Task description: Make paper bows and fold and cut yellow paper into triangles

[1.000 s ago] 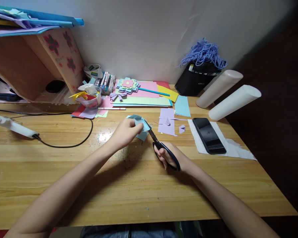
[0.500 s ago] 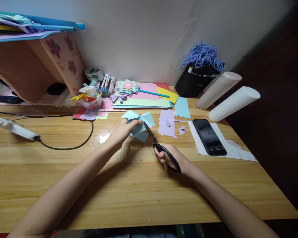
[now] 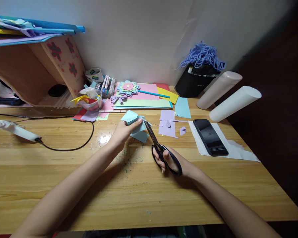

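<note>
My left hand (image 3: pixel 125 133) pinches a folded light-blue paper piece (image 3: pixel 129 116) between thumb and fingers, a little above the desk. My right hand (image 3: pixel 172 159) is closed round the black handles of the scissors (image 3: pixel 152 135), thumb and fingers through the loops. The blades point up and left, their tips at the paper's right side beside my left thumb. Below my left hand a flat light-blue paper scrap (image 3: pixel 140 136) rests on the desk. To the right lie a cut lilac sheet (image 3: pixel 167 127) and a small folded lilac piece (image 3: pixel 182 130).
A phone (image 3: pixel 210 137) lies on white paper at right, before two white cylinders (image 3: pixel 235 103). Behind are a layered paper flower (image 3: pixel 128 88), coloured sheets, a tub of scraps (image 3: pixel 92 103) and a black yarn-topped holder (image 3: pixel 192 82). A power strip (image 3: pixel 20 130) and cable lie left.
The blue paper's right wing, spread out earlier, now shows much less beside my left thumb. The scissor handles have opened wider, and the blade tips stay near the paper.
</note>
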Demonstrator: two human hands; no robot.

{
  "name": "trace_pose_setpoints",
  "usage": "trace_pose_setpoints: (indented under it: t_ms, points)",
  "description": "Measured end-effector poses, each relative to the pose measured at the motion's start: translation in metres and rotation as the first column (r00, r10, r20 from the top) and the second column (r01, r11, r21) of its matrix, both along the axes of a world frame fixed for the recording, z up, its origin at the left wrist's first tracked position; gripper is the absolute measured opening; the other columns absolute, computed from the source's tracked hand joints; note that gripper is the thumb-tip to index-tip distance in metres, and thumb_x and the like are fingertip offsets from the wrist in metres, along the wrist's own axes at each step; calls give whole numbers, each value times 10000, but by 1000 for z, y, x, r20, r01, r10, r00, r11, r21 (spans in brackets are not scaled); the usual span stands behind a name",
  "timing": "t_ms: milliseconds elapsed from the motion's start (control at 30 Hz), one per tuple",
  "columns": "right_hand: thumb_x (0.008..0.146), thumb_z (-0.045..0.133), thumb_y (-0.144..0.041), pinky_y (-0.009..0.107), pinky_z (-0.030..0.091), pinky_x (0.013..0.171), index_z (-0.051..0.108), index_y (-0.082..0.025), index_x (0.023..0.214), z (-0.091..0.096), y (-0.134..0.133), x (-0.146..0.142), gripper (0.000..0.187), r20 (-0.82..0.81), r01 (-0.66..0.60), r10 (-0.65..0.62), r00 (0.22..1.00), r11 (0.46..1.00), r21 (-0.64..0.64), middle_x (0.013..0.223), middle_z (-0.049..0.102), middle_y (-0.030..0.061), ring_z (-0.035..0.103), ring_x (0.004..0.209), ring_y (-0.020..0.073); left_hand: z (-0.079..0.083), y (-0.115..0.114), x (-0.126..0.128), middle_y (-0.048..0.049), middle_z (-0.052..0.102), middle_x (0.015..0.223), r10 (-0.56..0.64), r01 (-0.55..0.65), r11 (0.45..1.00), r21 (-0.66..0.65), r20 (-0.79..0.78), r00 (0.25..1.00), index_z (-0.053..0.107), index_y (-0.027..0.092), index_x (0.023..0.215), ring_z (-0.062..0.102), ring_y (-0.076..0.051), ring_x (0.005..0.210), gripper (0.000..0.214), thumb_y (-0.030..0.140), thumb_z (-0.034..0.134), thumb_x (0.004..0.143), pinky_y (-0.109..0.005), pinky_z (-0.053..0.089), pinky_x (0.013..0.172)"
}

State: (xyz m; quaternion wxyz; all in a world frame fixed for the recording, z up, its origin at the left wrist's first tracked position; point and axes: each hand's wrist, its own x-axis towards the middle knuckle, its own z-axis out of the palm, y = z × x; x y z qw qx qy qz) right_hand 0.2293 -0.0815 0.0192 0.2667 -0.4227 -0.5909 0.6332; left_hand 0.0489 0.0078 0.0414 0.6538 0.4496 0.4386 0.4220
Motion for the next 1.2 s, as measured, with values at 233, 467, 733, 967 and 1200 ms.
trace_pose_setpoints:
  t_ms: [233,467,733,967,1200]
  points:
    - [545,306,-894,203,371,385,365,-193,673,2,2,-5,716,-37,5,-8,999,998,-64,472,359,-79,375,385,66,5,-6,3,-61,687,849,1,-2,1000,-21,-73,997,662,126,823,587,-128,703,301,350,727,633,-231,428,665]
    - [552,306,-892,195,352,370,377,-192,675,-3,2,-4,715,-44,28,-31,999,997,-72,462,354,-82,382,368,67,8,-8,5,-59,686,801,-11,2,996,-91,-95,995,677,121,786,576,-121,666,283,333,746,612,-230,423,634]
    - [552,324,-889,185,336,346,373,-191,662,-3,2,-5,708,-16,46,-47,999,997,-64,458,355,-83,380,344,59,13,-10,5,-61,689,790,6,-17,996,-83,-126,992,679,122,764,576,-124,665,253,313,745,613,-231,420,634]
    - [582,347,-863,172,341,348,387,-186,686,-10,2,-2,686,-96,3,-9,995,998,-68,460,372,-81,395,347,59,8,-5,2,-64,691,849,-26,18,997,-77,-100,995,669,130,809,592,-133,719,294,330,747,608,-239,422,676]
    - [578,311,-869,185,383,347,396,-190,709,-27,3,-1,696,-235,-32,8,972,995,-95,464,377,-85,377,343,58,6,-3,-1,-77,683,873,-50,45,998,-54,-97,994,660,122,817,594,-149,737,320,342,750,603,-263,424,697]
